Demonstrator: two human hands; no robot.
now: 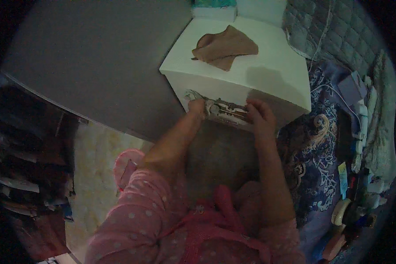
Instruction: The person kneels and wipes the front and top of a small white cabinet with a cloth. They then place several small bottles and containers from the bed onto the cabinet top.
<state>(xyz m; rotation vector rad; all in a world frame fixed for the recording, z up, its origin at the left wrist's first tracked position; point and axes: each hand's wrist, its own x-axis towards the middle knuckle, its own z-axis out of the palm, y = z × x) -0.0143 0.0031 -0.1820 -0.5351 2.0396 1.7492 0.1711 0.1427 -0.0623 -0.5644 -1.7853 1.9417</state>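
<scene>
A white bedside cabinet (171, 79) stands in front of me. At its front, between my hands, is a narrow, dim strip of small pale and dark items (226, 110), perhaps inside a slightly open drawer; I cannot make out what they are. My left hand (197, 108) is at the left end of this strip, its fingers mostly hidden among the items. Bent fingers of my right hand (260, 116) close at the strip's right end, on something too dark to name. On the cabinet top lies a crumpled brown cloth (224, 46), touched by neither hand.
A large grey panel (97, 57) rises along the left. To the right is a bed with a dark blue patterned cover (321, 163), with a cable and various small objects on it. A quilted grey headboard (334, 31) is behind. A pink slipper (126, 165) shows by my left arm.
</scene>
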